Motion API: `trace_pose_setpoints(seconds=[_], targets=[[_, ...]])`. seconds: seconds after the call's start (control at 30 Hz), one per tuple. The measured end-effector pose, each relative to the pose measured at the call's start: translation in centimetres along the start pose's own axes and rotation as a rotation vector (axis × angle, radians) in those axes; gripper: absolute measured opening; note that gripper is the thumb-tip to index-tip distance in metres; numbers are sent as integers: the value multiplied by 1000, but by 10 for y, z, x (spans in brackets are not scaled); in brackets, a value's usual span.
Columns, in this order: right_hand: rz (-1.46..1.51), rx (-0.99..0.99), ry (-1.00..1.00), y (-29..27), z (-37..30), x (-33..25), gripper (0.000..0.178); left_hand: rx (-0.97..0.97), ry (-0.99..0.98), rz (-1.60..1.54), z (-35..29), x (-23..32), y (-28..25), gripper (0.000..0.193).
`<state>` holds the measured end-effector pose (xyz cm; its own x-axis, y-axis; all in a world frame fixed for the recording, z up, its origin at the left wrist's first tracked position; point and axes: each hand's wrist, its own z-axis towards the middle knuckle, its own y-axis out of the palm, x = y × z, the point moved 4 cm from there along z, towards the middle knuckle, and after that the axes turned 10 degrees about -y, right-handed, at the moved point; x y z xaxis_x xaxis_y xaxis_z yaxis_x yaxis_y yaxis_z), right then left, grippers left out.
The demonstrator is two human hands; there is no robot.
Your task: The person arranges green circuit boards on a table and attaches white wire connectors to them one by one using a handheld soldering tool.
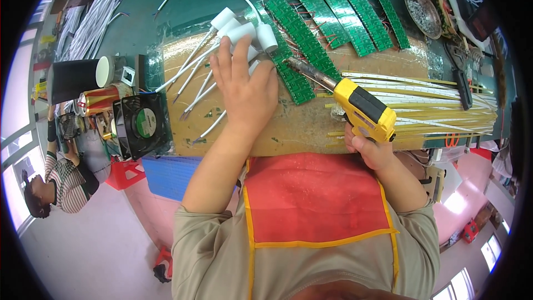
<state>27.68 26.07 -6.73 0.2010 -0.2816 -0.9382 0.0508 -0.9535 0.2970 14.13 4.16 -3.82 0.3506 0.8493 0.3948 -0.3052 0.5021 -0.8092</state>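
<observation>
My left hand (pixel 247 91) reaches over a small group of white cylindrical caps (pixel 240 33) with white cables. Its fingers are spread and their tips lie against the caps; what is under the palm is hidden. One more white cap (pixel 266 37) lies just beyond, its cable curving up and away. In my right hand (pixel 371 149) is a yellow and black soldering gun (pixel 363 108), fingers wrapped round its handle. The gun's metal tip points left, over the end of a green circuit board strip (pixel 297 80). Another green strip (pixel 305 36) lies alongside.
More circuit board panels (pixel 350 11) lie at the back. White-and-yellow strips (pixel 422 105) are piled at the right, with a dark-handled tool (pixel 459 75) across them. A black fan (pixel 141 125) and a bundle of white cables (pixel 102 14) are at the left. Another person (pixel 66 189) is far left.
</observation>
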Motion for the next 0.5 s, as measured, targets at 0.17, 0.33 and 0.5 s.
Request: trace_pose_setpoints(seconds=[0.17, 0.33, 0.5], targets=[[-5, 6, -8, 0, 0, 1, 54, 10, 16, -26, -1, -1, 2, 12], [49, 14, -30, 1, 2, -2, 46, 11, -2, -83, -1, -2, -1, 18], [113, 28, -47, 1, 2, -3, 37, 30, 18, -127, -2, -4, -3, 19]])
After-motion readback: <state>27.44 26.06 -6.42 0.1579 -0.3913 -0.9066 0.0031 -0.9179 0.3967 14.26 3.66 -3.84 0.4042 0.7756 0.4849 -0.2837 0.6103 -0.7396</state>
